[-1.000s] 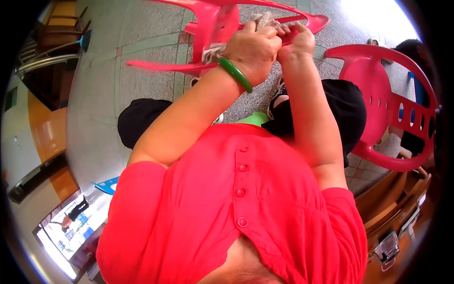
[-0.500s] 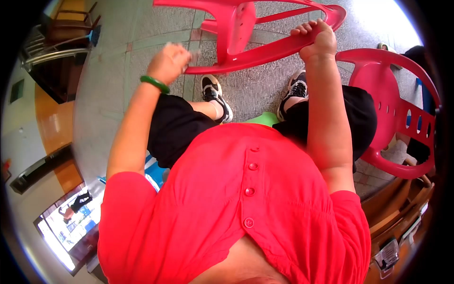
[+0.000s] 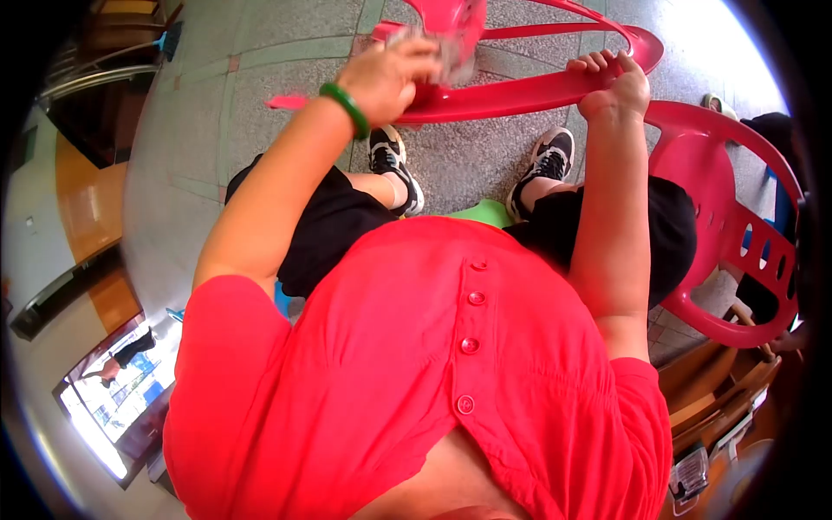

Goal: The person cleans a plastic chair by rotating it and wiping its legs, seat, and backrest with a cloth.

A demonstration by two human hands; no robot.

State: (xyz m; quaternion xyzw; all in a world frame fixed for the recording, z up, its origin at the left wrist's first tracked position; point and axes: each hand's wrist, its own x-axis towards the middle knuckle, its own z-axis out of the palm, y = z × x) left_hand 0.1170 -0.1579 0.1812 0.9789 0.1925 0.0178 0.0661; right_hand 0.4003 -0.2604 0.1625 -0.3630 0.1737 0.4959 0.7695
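My right hand [image 3: 617,87] is closed around the rim of a red plastic chair part [image 3: 511,97], near its right end. The part has an open, curved frame and runs out of view at the top. My left hand [image 3: 381,80], with a green bangle [image 3: 345,110] on the wrist, is closed on a greyish, see-through wad [image 3: 458,54]. That wad is smeared by motion, so its kind is unclear. It lies over the rim and the upright of the chair part, and the left hand hides some of the rim.
A second red plastic chair part [image 3: 706,204] with slots stands at my right knee. My shoes [image 3: 548,165] rest on the speckled floor [image 3: 277,95]. Wooden furniture [image 3: 719,373] is at lower right, a lit screen [image 3: 121,381] at lower left. Something green [image 3: 485,212] shows between my legs.
My left hand has moved right and up, from the left end of the rim towards its middle. The chair part and my right hand have shifted slightly right.
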